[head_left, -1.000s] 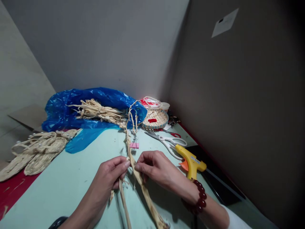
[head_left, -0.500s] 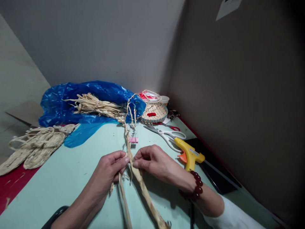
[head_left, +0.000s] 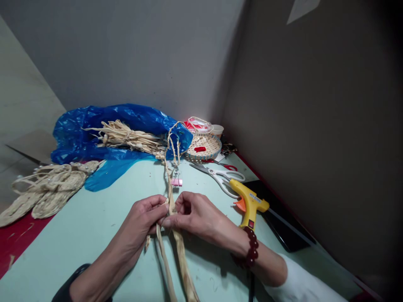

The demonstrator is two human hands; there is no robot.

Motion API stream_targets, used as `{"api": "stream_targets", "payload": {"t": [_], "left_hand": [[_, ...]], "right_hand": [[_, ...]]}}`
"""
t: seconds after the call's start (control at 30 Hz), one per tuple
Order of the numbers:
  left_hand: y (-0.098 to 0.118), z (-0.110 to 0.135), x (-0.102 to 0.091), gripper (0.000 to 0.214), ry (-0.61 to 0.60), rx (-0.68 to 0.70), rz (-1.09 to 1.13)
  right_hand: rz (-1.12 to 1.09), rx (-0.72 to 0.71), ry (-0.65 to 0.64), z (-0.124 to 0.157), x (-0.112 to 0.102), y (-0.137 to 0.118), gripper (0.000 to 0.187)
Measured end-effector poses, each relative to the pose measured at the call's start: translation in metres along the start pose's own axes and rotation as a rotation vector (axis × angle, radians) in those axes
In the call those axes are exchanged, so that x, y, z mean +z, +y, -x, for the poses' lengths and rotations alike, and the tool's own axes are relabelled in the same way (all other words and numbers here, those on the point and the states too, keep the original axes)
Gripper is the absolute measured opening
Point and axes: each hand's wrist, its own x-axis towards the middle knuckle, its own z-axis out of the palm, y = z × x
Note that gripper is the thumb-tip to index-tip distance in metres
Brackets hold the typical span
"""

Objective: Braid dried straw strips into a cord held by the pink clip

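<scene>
A braid of dried plant fibre (head_left: 167, 168) runs from the far side of the table toward me, with a pink binder clip (head_left: 176, 182) beside it. My left hand (head_left: 150, 214) pinches the braid's near end, and a thin strand (head_left: 164, 262) hangs below its fingers. From the right, my right hand (head_left: 192, 213) is closed on a wider fibre strip (head_left: 185, 266), its thumb nearly meeting the left fingertips. The strip trails down to the lower edge of the view. Both sets of fingertips partly hide the crossing of the strands.
A blue plastic bag (head_left: 75, 134) holds a bundle of dried strips (head_left: 129, 138) at the back. Woven soles with pearl-like beads (head_left: 53, 188) lie at left. To the right are white-handled scissors (head_left: 220, 178), a yellow glue gun (head_left: 250, 201), a round woven basket (head_left: 210, 147) and a dark flat object (head_left: 286, 230).
My right hand has moved left, its thumb now crossing in front of the strands close to the left fingers. The wide strip's tail has swung left. My left hand stays almost in place.
</scene>
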Motion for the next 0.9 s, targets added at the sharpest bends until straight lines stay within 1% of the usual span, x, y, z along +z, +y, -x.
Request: {"api": "stream_targets", "payload": {"t": [0.03,0.1,0.2,0.27,0.3,0.4,0.5,0.6,0.73,0.83,0.9], "left_hand": [[-0.001,-0.001,0.0,0.017,-0.022,0.004,-0.005],[-0.003,-0.002,-0.001,0.017,-0.068,0.013,-0.015],[-0.003,-0.003,-0.002,0.018,-0.06,0.037,-0.07],[-0.002,-0.003,-0.003,0.019,-0.059,0.042,-0.09],[-0.001,-0.002,-0.003,0.019,-0.06,0.038,-0.094],[0.001,-0.001,-0.004,0.02,-0.059,0.024,-0.085],[-0.001,-0.002,-0.005,0.02,-0.073,0.021,-0.048],[-0.005,-0.004,-0.005,0.022,-0.089,0.03,-0.016],[-0.006,-0.003,-0.003,0.025,-0.124,0.024,-0.037],[-0.003,0.0,-0.002,0.027,-0.106,0.042,-0.106],[-0.002,0.001,-0.002,0.029,-0.092,0.055,-0.141]], "right_hand": [[0.09,-0.03,0.051,0.0,0.001,0.0,0.02],[0.217,-0.058,0.113,0.0,0.003,-0.001,0.016],[0.318,-0.037,0.16,0.0,0.002,-0.002,0.017],[0.324,-0.036,0.153,0.0,-0.002,-0.002,0.016],[0.308,-0.043,0.129,-0.001,-0.004,-0.002,0.016],[0.213,-0.063,0.048,-0.003,-0.01,0.001,0.015],[0.117,-0.048,0.013,-0.005,-0.013,0.005,0.016],[0.097,-0.018,0.04,-0.005,-0.01,0.006,0.014],[0.193,-0.044,0.127,0.0,-0.002,0.004,0.014],[0.272,-0.068,0.186,0.004,0.002,0.002,0.017],[0.288,-0.078,0.201,0.006,0.004,0.002,0.016]]}}
